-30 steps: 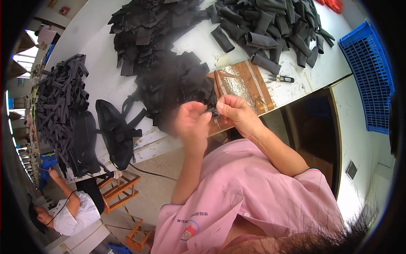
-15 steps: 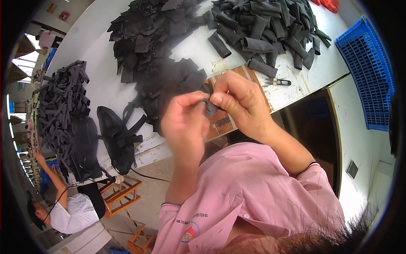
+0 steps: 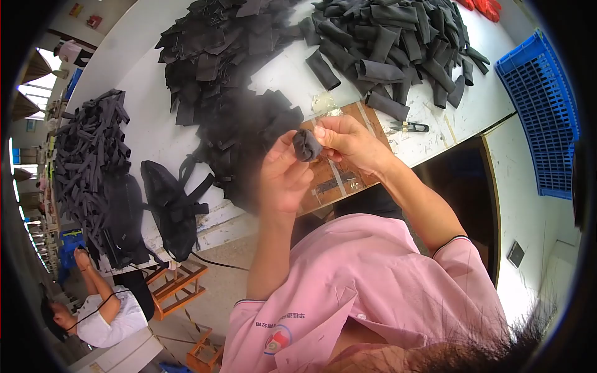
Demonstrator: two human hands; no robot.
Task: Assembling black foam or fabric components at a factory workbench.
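Between my two hands is a short black fabric tube [image 3: 306, 147], one bunched end facing up at me. My left hand [image 3: 283, 174] pinches its left side, with the fingers curled under it. The thumb and fingertips of my right hand [image 3: 353, 143] grip the tube's right edge. Both hands are above a brown wooden board [image 3: 369, 118] at the table edge. Just beyond my left hand lies a heap of flat black fabric pieces [image 3: 211, 59]. Past my right hand is a pile of finished-looking black tubes [image 3: 388, 46].
Thread snips [image 3: 409, 127] lie right of the board. A blue plastic crate [image 3: 538, 102] stands at far right. On the left are a heap of narrow black strips [image 3: 90, 158], a black bag [image 3: 165, 208], a wooden stool [image 3: 180, 289] and a seated co-worker in white [image 3: 112, 314].
My hands have drawn slightly apart, the right one tilting lower. The tube's rounded end now shows between them. At left, the co-worker's outstretched arm has pulled back toward the body.
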